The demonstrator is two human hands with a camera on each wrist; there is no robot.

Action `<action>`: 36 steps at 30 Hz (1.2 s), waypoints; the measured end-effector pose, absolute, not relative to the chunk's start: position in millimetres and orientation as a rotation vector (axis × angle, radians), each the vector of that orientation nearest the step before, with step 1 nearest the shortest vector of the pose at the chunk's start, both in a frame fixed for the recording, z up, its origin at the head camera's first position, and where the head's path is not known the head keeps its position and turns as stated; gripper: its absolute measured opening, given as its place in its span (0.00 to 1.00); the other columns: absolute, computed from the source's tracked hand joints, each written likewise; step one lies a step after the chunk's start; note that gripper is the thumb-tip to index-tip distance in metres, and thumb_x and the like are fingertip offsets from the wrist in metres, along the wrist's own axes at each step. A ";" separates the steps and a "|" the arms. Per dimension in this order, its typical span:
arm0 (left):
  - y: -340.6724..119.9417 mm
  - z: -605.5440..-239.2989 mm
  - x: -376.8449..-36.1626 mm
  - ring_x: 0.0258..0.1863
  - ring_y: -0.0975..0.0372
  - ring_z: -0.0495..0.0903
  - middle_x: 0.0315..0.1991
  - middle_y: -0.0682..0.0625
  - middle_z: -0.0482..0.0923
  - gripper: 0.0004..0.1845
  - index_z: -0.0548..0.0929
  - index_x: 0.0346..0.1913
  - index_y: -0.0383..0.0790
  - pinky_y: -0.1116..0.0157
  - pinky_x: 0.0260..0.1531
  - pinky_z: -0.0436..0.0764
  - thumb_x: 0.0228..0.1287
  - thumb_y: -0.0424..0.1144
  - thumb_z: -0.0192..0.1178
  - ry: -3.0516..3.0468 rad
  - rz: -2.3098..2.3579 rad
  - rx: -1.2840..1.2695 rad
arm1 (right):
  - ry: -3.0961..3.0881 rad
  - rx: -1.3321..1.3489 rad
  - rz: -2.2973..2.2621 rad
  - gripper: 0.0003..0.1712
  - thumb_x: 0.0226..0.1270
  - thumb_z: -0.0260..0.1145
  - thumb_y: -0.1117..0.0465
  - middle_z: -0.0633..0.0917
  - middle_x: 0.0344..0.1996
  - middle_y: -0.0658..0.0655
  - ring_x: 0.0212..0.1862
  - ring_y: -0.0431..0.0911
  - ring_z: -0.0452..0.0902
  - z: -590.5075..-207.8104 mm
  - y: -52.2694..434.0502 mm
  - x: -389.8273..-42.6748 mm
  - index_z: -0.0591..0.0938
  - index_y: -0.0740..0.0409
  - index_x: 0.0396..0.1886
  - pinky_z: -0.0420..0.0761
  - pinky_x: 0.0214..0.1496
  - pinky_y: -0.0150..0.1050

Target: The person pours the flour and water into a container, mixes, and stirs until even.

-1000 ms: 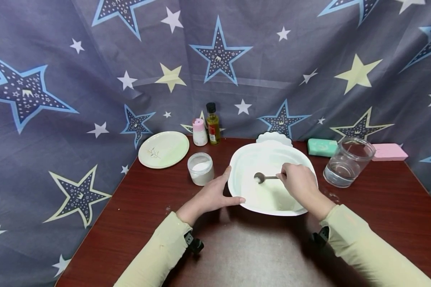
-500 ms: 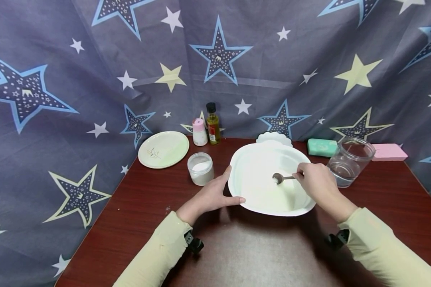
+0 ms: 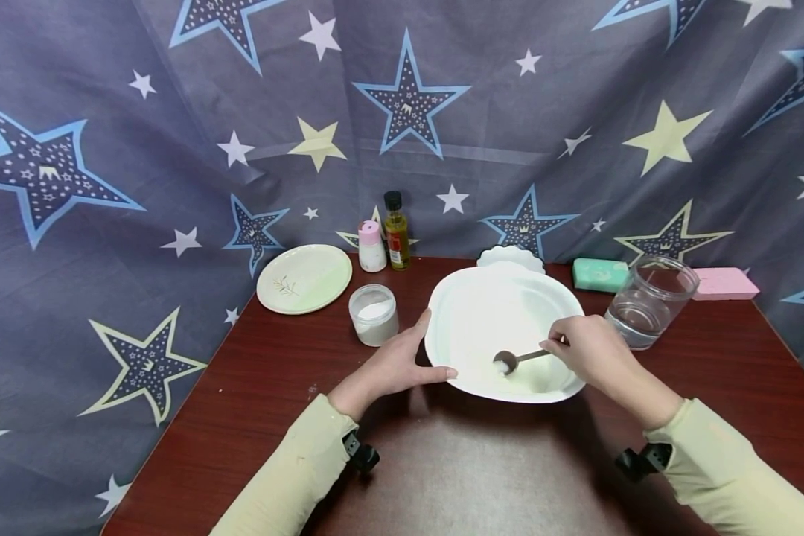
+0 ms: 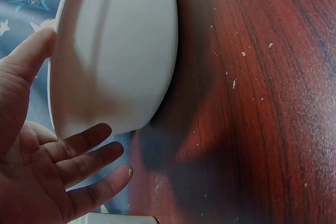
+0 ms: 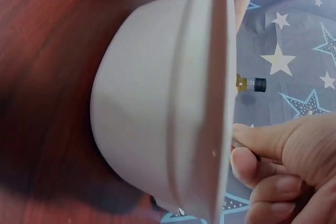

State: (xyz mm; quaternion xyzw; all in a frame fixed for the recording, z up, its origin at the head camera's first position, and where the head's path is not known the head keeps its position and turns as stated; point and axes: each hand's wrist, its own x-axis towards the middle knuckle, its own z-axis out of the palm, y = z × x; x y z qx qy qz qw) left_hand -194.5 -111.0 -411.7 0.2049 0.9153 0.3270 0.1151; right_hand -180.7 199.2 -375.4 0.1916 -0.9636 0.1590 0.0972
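On the wooden table (image 3: 254, 387), the right hand (image 3: 586, 353) pinches a spoon (image 3: 517, 360) lying crosswise, scoop leftward, in the bowl (image 3: 482, 298).

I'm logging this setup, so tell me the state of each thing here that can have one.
white bowl: upright on the table, white powder inside
spoon: bowl end down in the powder, some on it
right hand: pinches the spoon handle
left hand: fingers straight, resting on the bowl's rim
small jar: lid off, white powder inside
glass jar: open, partly filled with clear liquid
oil bottle: upright, capped
pink-capped bottle: upright, capped
green plate: flat on the table
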 end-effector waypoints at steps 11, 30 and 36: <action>-111.3 -411.8 -194.1 0.71 0.57 0.59 0.75 0.45 0.53 0.61 0.43 0.78 0.42 0.58 0.66 0.64 0.52 0.64 0.68 2.685 0.945 0.607 | -2.875 0.604 0.571 0.10 0.59 0.72 0.60 0.78 0.15 0.43 0.18 0.38 0.69 -386.8 172.1 -182.1 0.83 0.52 0.19 0.71 0.26 0.40; -111.2 -413.7 -195.7 0.70 0.57 0.60 0.75 0.44 0.55 0.61 0.43 0.78 0.42 0.58 0.65 0.64 0.52 0.64 0.68 2.700 0.950 0.618 | -2.841 0.360 0.515 0.10 0.62 0.71 0.61 0.83 0.19 0.53 0.23 0.53 0.78 -392.6 156.0 -204.9 0.84 0.58 0.22 0.74 0.26 0.47; -111.5 -414.2 -195.9 0.70 0.57 0.60 0.75 0.44 0.54 0.61 0.44 0.78 0.41 0.58 0.65 0.65 0.52 0.63 0.69 2.693 0.967 0.625 | -2.872 0.236 0.449 0.08 0.62 0.70 0.60 0.83 0.20 0.55 0.23 0.54 0.77 -391.9 170.8 -210.7 0.84 0.58 0.24 0.72 0.23 0.49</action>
